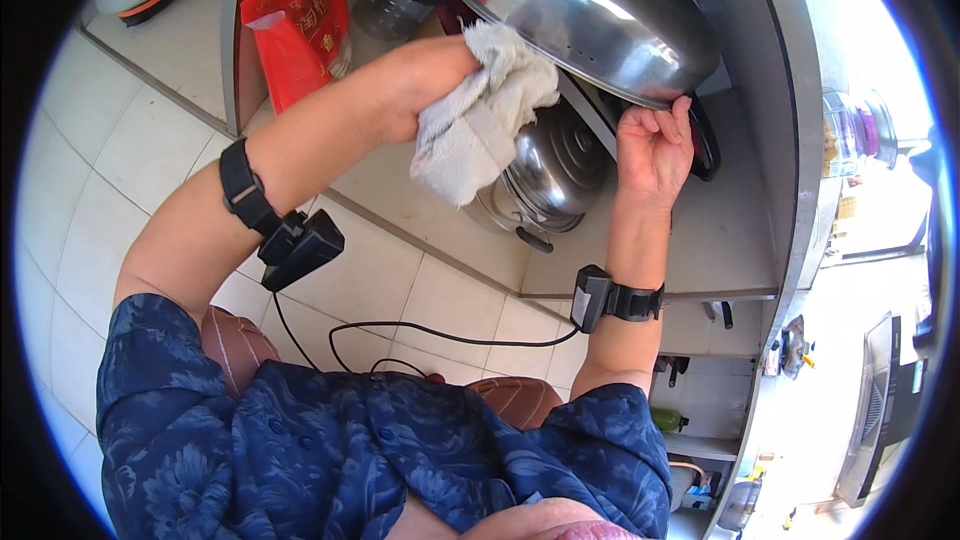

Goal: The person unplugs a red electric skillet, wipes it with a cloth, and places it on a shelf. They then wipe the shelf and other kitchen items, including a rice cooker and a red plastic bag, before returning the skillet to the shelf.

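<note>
A crumpled off-white cloth (480,120) is bunched in my left hand (442,82), whose fingers are mostly hidden by it. The cloth lies against the lower edge of a large shiny steel vessel or domed lid (600,22), tilted at the front of an open cabinet. At that piece's lower right rim, my right hand (656,142) grips the edge with its fingertips, palm turned up. Below and behind the cloth, a steel pot with a domed lid (559,165) and a dark side handle stands on the cabinet floor, partly hidden.
A red plastic bag (300,37) and a clear container (394,0) are at the cabinet's left. A dark-handled pan (705,139) shows behind my right hand. The grey cabinet side (780,52) curves along the right. A black cable (450,337) hangs between my wrist straps.
</note>
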### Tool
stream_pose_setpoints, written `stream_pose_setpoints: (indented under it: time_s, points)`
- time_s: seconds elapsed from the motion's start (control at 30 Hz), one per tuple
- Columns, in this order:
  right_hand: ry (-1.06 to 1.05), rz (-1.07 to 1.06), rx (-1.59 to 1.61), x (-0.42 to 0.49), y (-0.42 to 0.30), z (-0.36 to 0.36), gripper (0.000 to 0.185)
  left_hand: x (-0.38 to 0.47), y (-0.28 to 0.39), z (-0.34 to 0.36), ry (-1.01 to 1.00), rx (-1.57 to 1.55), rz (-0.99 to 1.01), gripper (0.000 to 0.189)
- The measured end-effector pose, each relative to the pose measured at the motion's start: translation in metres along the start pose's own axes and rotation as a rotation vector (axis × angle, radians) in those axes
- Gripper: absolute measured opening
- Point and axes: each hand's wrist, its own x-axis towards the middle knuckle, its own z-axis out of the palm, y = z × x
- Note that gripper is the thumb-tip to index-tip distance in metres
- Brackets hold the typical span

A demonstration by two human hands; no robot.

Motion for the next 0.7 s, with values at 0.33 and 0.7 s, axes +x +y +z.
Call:
stream_pose_setpoints:
  time_s: [0.33,0.7]
  points:
    - [0.085,-0.229,-0.130,0.015,-0.039,-0.028,0.011,-0.016,-0.054,-0.023,0.007,0.075,-0.329,0.021]
    - [0.168,-0.253,-0.141,0.051,-0.030,-0.033,0.014,-0.023,-0.069,-0.018,-0.005,0.150,-0.399,0.023]
